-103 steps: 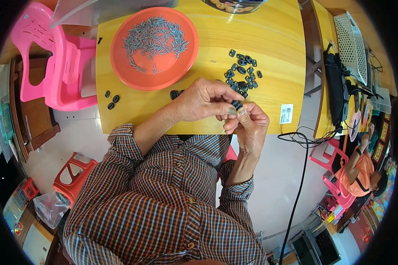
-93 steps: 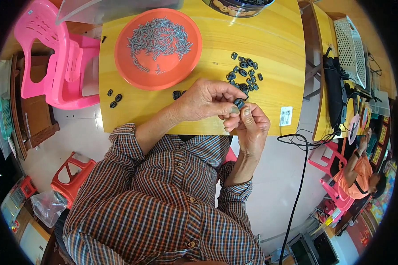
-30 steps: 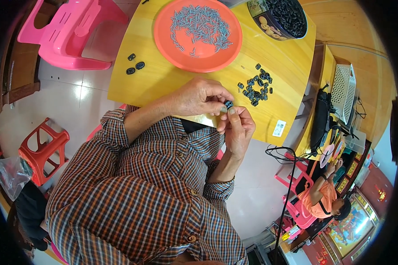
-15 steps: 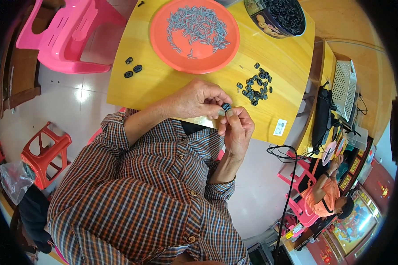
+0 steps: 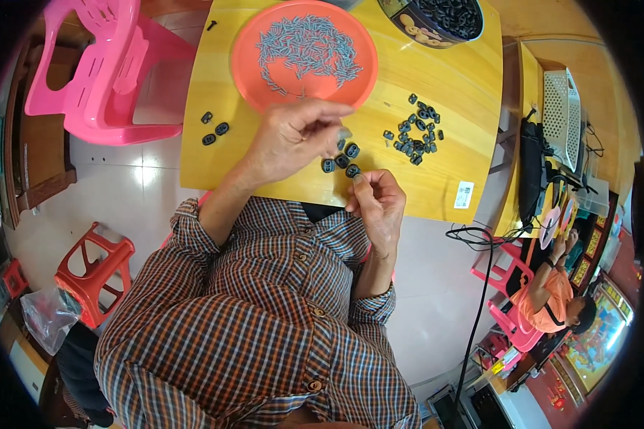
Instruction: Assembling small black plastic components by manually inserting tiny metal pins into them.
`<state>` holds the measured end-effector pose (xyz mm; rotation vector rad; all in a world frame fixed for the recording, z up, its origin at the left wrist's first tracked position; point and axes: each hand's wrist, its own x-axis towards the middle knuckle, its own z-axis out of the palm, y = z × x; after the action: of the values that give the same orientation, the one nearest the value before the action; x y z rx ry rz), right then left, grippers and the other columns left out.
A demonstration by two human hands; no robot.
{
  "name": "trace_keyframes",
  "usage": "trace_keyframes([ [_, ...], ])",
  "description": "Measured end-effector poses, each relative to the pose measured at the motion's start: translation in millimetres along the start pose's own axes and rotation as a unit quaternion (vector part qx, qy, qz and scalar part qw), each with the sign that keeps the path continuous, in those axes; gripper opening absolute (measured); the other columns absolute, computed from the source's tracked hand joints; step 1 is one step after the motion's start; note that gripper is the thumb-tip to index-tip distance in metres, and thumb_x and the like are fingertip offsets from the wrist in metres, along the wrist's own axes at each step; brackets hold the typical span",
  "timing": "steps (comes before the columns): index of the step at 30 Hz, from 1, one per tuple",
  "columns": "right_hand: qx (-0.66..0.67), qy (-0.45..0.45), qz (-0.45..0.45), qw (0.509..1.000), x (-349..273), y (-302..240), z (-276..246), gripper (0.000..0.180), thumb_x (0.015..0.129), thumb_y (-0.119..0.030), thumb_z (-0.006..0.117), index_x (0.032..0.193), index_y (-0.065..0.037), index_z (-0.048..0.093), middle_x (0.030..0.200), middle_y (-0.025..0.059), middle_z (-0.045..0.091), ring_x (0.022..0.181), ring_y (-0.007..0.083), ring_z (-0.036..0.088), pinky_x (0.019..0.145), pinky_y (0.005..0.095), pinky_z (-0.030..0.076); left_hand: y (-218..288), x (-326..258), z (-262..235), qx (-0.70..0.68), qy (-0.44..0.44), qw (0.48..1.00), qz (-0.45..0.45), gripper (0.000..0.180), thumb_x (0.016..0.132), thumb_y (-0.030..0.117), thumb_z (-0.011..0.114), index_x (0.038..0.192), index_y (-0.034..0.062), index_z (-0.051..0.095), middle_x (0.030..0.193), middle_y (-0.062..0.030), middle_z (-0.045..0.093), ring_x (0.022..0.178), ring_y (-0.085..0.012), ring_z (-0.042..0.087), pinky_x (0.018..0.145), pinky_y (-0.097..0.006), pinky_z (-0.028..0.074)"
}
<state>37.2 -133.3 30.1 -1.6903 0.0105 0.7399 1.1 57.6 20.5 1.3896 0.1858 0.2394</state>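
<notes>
My left hand [image 5: 293, 136] hovers over the yellow table [image 5: 215, 164], just below the orange plate [image 5: 249, 75] of small grey metal pins [image 5: 308, 50]. Its thumb and fingertips pinch a small grey pin [image 5: 344, 133]. My right hand [image 5: 379, 204] sits at the table's near edge, its thumb and forefinger closed on a small black piece [image 5: 353, 172]. Three more small black pieces [image 5: 340, 159] lie on the table between the two hands.
A loose pile of black pieces [image 5: 415, 132] lies to the right, and three more [image 5: 215, 132] to the left. A dark bowl of black pieces [image 5: 440, 18] stands at the far edge. A pink chair [image 5: 100, 71] and red stool [image 5: 89, 268] stand left. A person in orange [image 5: 551, 293] sits at right.
My hands, which were together on one black piece, have come apart. The left hand has lifted toward the orange plate and now pinches a pin. The view has shifted.
</notes>
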Motion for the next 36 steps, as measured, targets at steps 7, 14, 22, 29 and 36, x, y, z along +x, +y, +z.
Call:
trace_keyframes([
  [7,0.048,0.012,-0.025,0.998,-1,-7,7,0.013,0.090,-0.011,0.057,0.085,0.001,0.056,0.072,0.0080,0.063,0.050,0.0079,0.055,0.043,0.0186,0.041,-1,-3,-1,0.022,-0.004,1.000,0.006,0.019,0.086,-0.001,0.061,0.105,-0.0027,0.062,0.082,-0.0050,0.064,0.068,-0.0080,0.062,0.061,-0.021,0.052],
  [14,0.132,0.007,-0.037,0.991,-1,-9,5,0.011,0.090,-0.009,0.056,0.086,0.001,0.056,0.075,0.0103,0.064,0.048,0.0090,0.055,0.042,0.0194,0.041,-11,1,6,0.106,-0.144,0.981,0.079,0.022,0.080,-0.002,0.063,0.103,0.0008,0.065,0.084,-0.0054,0.061,0.078,-0.0150,0.059,0.069,-0.027,0.048],
  [22,0.102,0.018,-0.067,0.992,-1,-6,9,0.007,0.089,-0.006,0.057,0.090,0.001,0.057,0.075,0.0074,0.064,0.051,0.0082,0.055,0.045,0.0190,0.043,-15,1,6,0.060,-0.137,0.987,0.050,0.022,0.078,-0.002,0.066,0.100,0.0009,0.066,0.084,-0.0055,0.061,0.077,-0.0149,0.059,0.066,-0.027,0.047],
  [29,0.057,0.046,-0.113,0.991,-6,-7,17,0.005,0.088,-0.005,0.059,0.087,-0.001,0.056,0.071,0.0017,0.060,0.052,0.0060,0.054,0.047,0.0188,0.043,-14,4,4,0.096,-0.149,0.980,0.085,0.020,0.078,-0.002,0.066,0.098,0.0012,0.066,0.084,-0.0050,0.061,0.077,-0.0140,0.060,0.065,-0.026,0.048],
  [36,-0.001,0.029,-0.070,0.997,-5,-2,15,0.009,0.088,-0.006,0.061,0.084,0.000,0.055,0.068,0.0010,0.058,0.052,0.0056,0.053,0.047,0.0181,0.041,-10,2,4,-0.081,-0.027,0.996,0.004,0.014,0.085,-0.004,0.060,0.099,-0.0056,0.063,0.086,-0.0069,0.061,0.070,-0.0099,0.062,0.061,-0.021,0.051],
])
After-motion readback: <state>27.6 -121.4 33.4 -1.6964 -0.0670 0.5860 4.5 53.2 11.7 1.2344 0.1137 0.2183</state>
